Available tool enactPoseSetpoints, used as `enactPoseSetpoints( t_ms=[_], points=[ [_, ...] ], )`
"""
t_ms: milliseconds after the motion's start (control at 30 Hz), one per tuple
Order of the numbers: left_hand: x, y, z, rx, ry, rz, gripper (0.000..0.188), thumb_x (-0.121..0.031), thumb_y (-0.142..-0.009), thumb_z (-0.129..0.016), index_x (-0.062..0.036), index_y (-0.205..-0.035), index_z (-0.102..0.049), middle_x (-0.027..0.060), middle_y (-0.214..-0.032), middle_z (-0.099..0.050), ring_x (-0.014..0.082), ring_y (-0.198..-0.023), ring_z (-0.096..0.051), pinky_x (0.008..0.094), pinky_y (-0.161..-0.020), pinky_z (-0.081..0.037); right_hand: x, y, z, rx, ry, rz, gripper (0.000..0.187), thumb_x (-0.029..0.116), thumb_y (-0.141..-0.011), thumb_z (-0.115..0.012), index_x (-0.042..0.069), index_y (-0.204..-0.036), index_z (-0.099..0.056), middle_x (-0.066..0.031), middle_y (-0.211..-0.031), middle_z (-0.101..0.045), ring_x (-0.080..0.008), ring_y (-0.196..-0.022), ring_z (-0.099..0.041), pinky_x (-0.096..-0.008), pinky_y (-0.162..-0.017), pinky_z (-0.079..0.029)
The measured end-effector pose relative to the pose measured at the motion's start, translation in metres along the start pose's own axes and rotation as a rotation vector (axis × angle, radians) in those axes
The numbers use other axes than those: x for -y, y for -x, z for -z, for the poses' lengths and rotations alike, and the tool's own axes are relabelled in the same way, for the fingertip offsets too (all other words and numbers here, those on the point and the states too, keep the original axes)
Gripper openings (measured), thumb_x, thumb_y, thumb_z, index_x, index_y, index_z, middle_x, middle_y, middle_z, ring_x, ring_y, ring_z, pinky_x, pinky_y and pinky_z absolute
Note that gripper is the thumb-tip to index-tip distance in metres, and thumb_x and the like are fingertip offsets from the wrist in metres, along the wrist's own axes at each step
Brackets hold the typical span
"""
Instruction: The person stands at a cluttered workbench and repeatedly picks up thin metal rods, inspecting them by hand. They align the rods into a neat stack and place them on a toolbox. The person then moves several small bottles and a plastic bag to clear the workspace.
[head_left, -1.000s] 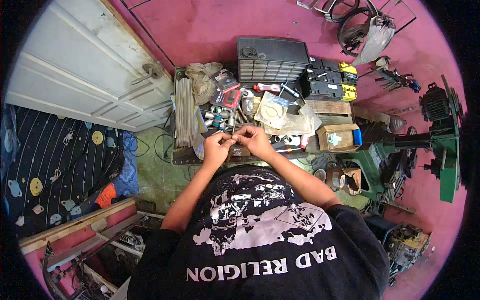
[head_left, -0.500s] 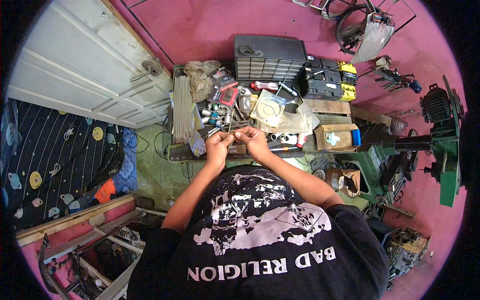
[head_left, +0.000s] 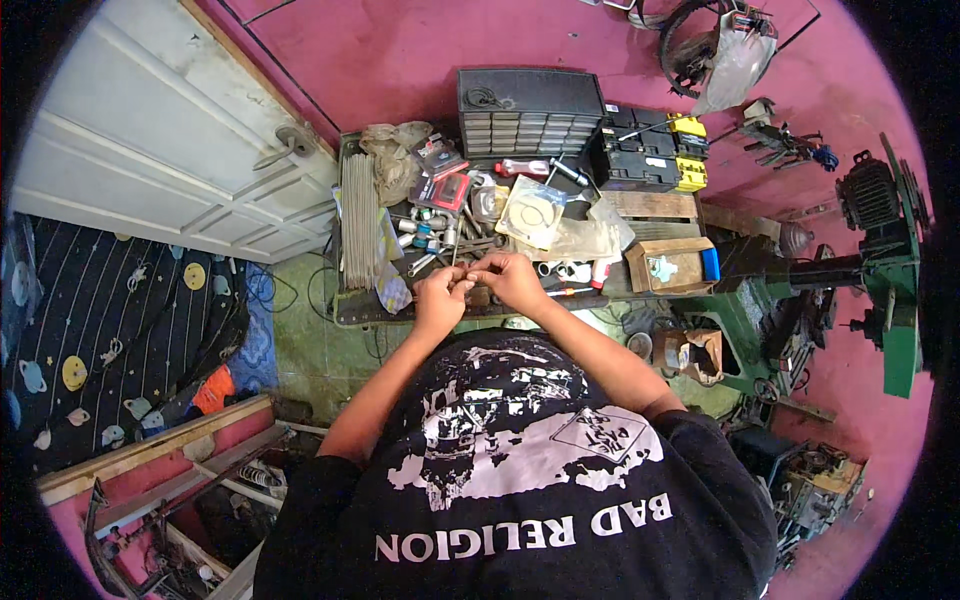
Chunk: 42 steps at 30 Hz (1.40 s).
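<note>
My left hand [head_left: 441, 297] and my right hand [head_left: 512, 283] meet over the front edge of a cluttered workbench [head_left: 370, 306]. Both have their fingers pinched together at the tips. Whatever lies between the fingertips is too small to make out. Just beyond them lie several metal sockets [head_left: 428, 236] and some wrenches [head_left: 484, 244]. Beside my left hand is a bundle of long, thin grey rods [head_left: 358, 225], with a checkered cloth or paper [head_left: 392, 290] along it. To the right of my right hand are white fittings [head_left: 568, 271] and a red-and-white tube [head_left: 600, 273].
At the back stand a small-drawer cabinet [head_left: 530, 95] and black-and-yellow batteries [head_left: 640, 160]. Clear plastic packets [head_left: 535, 213] lie mid-bench. A cardboard box [head_left: 668, 262] sits at the right end, near a green machine [head_left: 900, 340]. A white door [head_left: 180, 150] is on the left.
The whole view has shifted slightly. Both hands stay together at the bench's front edge, with the fingers slightly rearranged; nothing on the bench has visibly moved.
</note>
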<state>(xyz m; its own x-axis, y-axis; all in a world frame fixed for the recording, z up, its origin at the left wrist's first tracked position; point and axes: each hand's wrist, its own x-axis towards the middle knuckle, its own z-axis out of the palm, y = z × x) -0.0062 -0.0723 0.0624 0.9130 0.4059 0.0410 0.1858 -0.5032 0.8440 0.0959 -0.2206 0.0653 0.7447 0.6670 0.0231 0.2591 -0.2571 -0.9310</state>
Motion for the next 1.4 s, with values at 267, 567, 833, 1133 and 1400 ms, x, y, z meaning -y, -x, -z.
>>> enactPoseSetpoints(
  t_ms=[267,567,833,1133,1400],
  points=[
    [0.03,0.001,-0.014,0.049,-0.079,-0.044,0.011,-0.021,-0.083,-0.075,-0.0101,-0.086,-0.074,0.009,-0.082,-0.071,0.0282,-0.079,-0.067,0.0438,-0.076,-0.043,-0.013,0.011,0.001,0.026,0.053,-0.073,0.016,0.014,-0.082,-0.08,0.003,-0.093,-0.075,-0.013,-0.082,-0.072,-0.0206,-0.072,-0.068,-0.0345,-0.069,-0.052],
    [0.02,-0.004,-0.003,0.238,-0.445,0.011,0.019,-0.03,-0.085,-0.073,-0.0103,-0.086,-0.075,0.0095,-0.082,-0.071,0.0292,-0.082,-0.065,0.0487,-0.078,-0.04,-0.035,0.023,-0.004,-0.017,0.105,-0.248,0.011,0.011,-0.082,-0.079,0.002,-0.086,-0.074,-0.0134,-0.071,-0.069,-0.0199,-0.064,-0.066,-0.0348,-0.063,-0.051],
    [0.065,0.002,-0.025,0.307,-0.777,0.137,0.028,-0.038,-0.083,-0.074,-0.0103,-0.083,-0.077,0.0127,-0.09,-0.073,0.0318,-0.096,-0.065,0.0549,-0.085,-0.038,-0.088,0.038,0.015,-0.162,0.376,-0.338,0.013,0.014,-0.08,-0.078,0.002,-0.085,-0.072,-0.0178,-0.077,-0.071,-0.033,-0.071,-0.069,-0.0413,-0.067,-0.053],
    [0.082,0.009,-0.03,0.217,-0.743,-0.068,0.016,-0.026,-0.076,-0.073,-0.0102,-0.076,-0.076,0.0093,-0.085,-0.072,0.0288,-0.092,-0.065,0.051,-0.085,-0.037,-0.102,0.048,0.024,-0.259,0.296,-0.381,0.016,0.013,-0.081,-0.078,0.0,-0.082,-0.07,-0.0166,-0.076,-0.071,-0.029,-0.067,-0.068,-0.0397,-0.066,-0.052],
    [0.072,0.008,-0.022,0.219,-0.607,0.046,0.017,-0.027,-0.073,-0.075,-0.0111,-0.076,-0.077,0.0101,-0.084,-0.073,0.0298,-0.089,-0.067,0.0542,-0.087,-0.037,-0.095,0.046,-0.008,-0.307,0.299,-0.454,0.021,0.018,-0.082,-0.079,-0.001,-0.083,-0.07,-0.0195,-0.075,-0.07,-0.0333,-0.067,-0.069,-0.0423,-0.065,-0.053]
  ],
)
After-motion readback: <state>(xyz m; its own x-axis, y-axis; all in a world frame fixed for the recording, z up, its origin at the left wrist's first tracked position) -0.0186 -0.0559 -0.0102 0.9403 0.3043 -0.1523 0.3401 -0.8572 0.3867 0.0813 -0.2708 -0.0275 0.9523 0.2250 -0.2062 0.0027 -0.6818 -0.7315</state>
